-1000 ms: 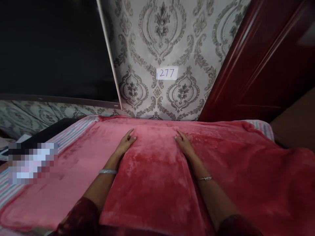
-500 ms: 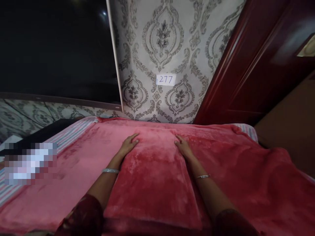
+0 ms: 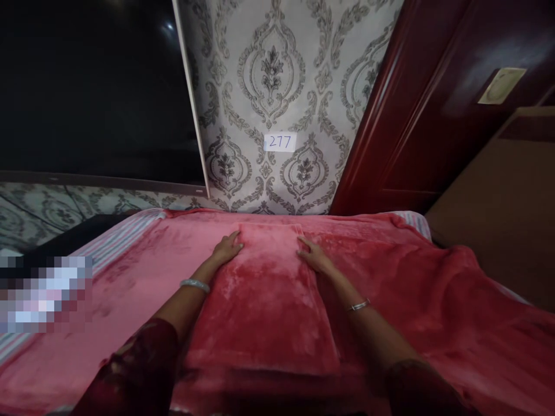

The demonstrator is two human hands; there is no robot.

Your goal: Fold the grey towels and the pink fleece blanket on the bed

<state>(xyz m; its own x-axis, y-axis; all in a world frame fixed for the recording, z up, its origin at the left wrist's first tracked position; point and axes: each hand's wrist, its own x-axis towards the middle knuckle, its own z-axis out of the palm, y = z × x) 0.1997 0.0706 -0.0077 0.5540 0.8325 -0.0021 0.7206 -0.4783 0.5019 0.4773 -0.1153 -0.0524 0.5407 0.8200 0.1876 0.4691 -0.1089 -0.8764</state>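
Observation:
A red plush blanket (image 3: 416, 300) is spread over the bed. A folded strip of it (image 3: 264, 289) lies in the middle, running from me toward the wall. My left hand (image 3: 226, 249) rests flat on the strip's far left edge, fingers stretched out. My right hand (image 3: 313, 255) lies flat on its far right edge, fingers also stretched. Each wrist carries a bangle. Neither hand holds anything.
A striped sheet (image 3: 116, 241) shows at the bed's left edge. Behind the bed is patterned wallpaper with a paper label "277" (image 3: 280, 141). A dark screen (image 3: 91, 92) hangs at upper left, and a dark red wooden door (image 3: 433, 104) stands at right.
My hands have moved slightly closer together and farther along the folded strip, which looks narrower and flatter. The camera has shifted a little.

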